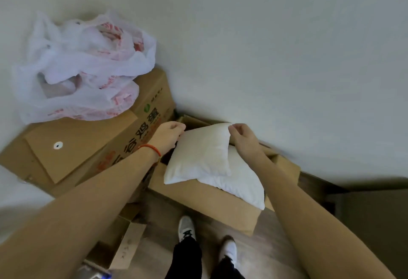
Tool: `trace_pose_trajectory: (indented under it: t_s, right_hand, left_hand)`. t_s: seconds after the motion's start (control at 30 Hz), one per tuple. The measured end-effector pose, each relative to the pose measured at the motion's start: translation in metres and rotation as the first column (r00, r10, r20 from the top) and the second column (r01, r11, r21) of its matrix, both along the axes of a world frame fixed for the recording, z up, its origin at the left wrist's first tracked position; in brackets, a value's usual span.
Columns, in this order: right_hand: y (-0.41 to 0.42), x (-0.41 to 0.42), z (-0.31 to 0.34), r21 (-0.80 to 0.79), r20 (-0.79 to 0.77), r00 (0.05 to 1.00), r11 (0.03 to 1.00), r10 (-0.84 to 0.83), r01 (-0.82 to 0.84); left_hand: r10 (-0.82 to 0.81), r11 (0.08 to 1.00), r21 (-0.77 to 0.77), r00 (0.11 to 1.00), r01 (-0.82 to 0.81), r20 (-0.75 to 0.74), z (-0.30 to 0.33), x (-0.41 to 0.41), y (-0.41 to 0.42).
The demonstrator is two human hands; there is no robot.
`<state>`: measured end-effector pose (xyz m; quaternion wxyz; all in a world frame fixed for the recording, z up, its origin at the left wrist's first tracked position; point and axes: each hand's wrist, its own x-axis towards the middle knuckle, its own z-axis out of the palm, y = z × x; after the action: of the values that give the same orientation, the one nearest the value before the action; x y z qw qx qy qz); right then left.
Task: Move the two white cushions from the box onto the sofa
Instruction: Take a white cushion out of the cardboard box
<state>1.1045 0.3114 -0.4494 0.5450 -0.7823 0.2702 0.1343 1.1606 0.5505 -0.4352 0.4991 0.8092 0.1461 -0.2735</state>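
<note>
Left hand [169, 132] and right hand [241, 134] each pinched shut on an upper corner of the top cushion [199, 154], at roughly 10 and 2 o'clock of it. Top cushion tilted, resting partly on the second cushion [240, 182], both in the open cardboard box [205, 203] against the wall. At 9 o'clock of that box, a printed carton [88, 146] topped with a plastic bag [81, 69].

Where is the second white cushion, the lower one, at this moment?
The lower cushion lies in the open cardboard box right of centre, partly under the upper cushion, which both hands pinch at its far corners.
</note>
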Motion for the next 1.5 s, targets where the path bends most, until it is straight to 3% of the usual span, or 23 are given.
trace_pose_trajectory:
  t_s: [0.27, 0.47, 0.57, 0.7, 0.9, 1.23, 1.33, 1.5]
  right_hand:
    - [0.016, 0.047, -0.17, -0.019, -0.228, 0.973, 1.0, -0.015, 0.011]
    - [0.012, 0.08, -0.273, 0.006, -0.347, 0.928, 0.989, -0.136, 0.147]
    - [0.01, 0.09, -0.297, 0.033, -0.412, 0.89, 0.973, -0.194, 0.228]
    - [0.01, 0.1, -0.317, 0.096, -0.483, 0.845, 0.945, -0.23, 0.312]
    - [0.006, 0.101, -0.332, 0.127, -0.514, 0.834, 0.944, -0.2, 0.305]
    - [-0.001, 0.072, -0.301, 0.204, -0.436, 0.873, 0.92, -0.221, 0.334]
    - [-0.003, 0.049, -0.272, 0.242, -0.398, 0.884, 0.902, -0.245, 0.358]
    - [-0.005, 0.012, -0.196, 0.292, -0.318, 0.894, 0.865, -0.314, 0.408]
  left_hand:
    - [0.035, 0.999, -0.021, 0.978, -0.04, -0.204, -0.187, 0.061, 0.014]
    - [0.067, 0.998, 0.032, 0.967, -0.061, -0.246, -0.298, 0.094, 0.011]
    - [0.067, 0.996, 0.076, 0.973, -0.052, -0.22, -0.332, 0.103, 0.019]
    - [0.119, 0.984, 0.163, 0.949, -0.074, -0.291, -0.37, 0.107, 0.035]
    - [0.18, 0.984, 0.108, 0.841, -0.144, -0.51, -0.38, 0.094, 0.037]
    - [0.317, 0.939, 0.051, 0.799, -0.34, -0.511, -0.368, 0.096, 0.06]
    - [0.256, 0.945, -0.05, 0.826, -0.324, -0.502, -0.32, 0.094, 0.056]
    - [0.071, 0.975, -0.164, 0.911, -0.149, -0.407, -0.211, 0.083, 0.034]
